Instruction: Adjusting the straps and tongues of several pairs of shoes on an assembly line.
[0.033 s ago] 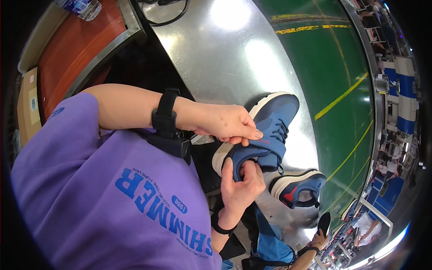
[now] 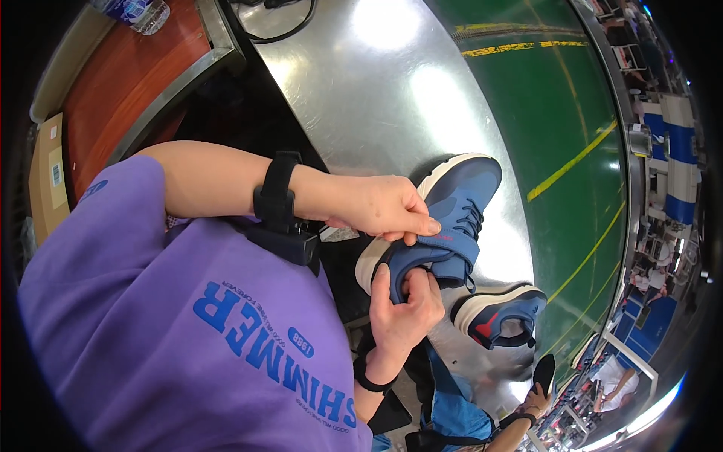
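A blue sneaker (image 2: 452, 202) with a pale sole, dark laces and a strap lies on the metal table, its toe pointing away from me. My left hand (image 2: 388, 207) is closed, thumb and fingers pinching the end of the strap (image 2: 454, 240) across the instep. At the shoe's opening my right hand (image 2: 407, 313) grips the padded collar (image 2: 407, 265), thumb on the outside and the other fingers curled inside, where their tips are hidden. A second blue sneaker (image 2: 497, 315) with a red patch and a pale sole sits just right of my right hand.
The shiny metal table (image 2: 354, 105) borders a green surface (image 2: 520, 98) with yellow lines. A black cable (image 2: 282, 38) lies at its upper end. A red-brown board (image 2: 135, 83) carries a plastic bottle (image 2: 143, 13). Another person's hand (image 2: 536, 401) holds a dark sole-shaped piece (image 2: 544, 371).
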Demonstrator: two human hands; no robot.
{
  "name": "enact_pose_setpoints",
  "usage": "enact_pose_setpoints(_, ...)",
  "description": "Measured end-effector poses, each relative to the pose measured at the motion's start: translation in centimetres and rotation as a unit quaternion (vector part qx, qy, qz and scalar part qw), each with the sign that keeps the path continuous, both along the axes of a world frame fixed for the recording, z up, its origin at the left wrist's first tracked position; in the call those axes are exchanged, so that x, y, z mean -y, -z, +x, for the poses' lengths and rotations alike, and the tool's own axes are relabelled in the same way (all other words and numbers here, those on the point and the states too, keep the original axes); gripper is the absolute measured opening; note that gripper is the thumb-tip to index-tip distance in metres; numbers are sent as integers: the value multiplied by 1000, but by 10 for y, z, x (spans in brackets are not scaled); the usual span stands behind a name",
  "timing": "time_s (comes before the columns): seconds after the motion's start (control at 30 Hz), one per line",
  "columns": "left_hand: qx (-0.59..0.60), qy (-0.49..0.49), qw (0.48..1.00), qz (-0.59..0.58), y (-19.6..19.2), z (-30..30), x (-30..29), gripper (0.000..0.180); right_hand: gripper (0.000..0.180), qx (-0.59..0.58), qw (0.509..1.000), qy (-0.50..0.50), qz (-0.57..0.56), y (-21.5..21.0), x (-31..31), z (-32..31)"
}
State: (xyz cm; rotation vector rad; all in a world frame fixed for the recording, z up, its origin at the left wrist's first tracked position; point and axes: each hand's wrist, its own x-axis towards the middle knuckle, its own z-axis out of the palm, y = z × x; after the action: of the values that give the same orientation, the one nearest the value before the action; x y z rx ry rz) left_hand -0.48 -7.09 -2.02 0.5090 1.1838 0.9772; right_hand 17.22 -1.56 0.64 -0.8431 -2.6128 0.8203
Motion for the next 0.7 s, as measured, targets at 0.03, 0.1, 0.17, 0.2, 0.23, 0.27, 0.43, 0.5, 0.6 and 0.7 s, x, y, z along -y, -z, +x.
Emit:
enact_pose_setpoints(0.03,1,0,1000,-2,0,1,2,45,32,1,1000,-6,7,0,1,-2)
enact_pose_setpoints(0.1,-178,2,982,63,-1,1,7,51,32,1,1000,-8,16,0,4,-8)
enact_pose_setpoints(0.17,-190,-8,980,59,8,0,11,53,29,-10,999,-23,30,0,7,-17)
enact_pose_setpoints(0.2,-202,-21,978,55,11,-1,13,55,29,-13,999,-19,33,1,9,-20)
enact_pose_setpoints(0.23,-205,-16,977,60,13,-3,18,55,27,7,998,-36,59,2,13,-23)
enact_pose_setpoints(0.27,-222,-52,970,81,15,-5,22,46,25,27,994,-53,88,4,14,-26)
enact_pose_setpoints(0.43,-425,-120,833,332,7,-6,28,33,19,19,995,-33,95,-3,20,-33)
enact_pose_setpoints(0.5,-449,-110,789,404,-1,4,26,35,19,11,995,-15,100,-2,19,-31)
enact_pose_setpoints(0.6,-470,-123,769,414,3,3,30,35,20,1,994,-25,109,2,20,-33)
enact_pose_setpoints(0.7,-516,-89,746,412,-22,-6,24,36,20,-7,993,-19,112,4,20,-33)
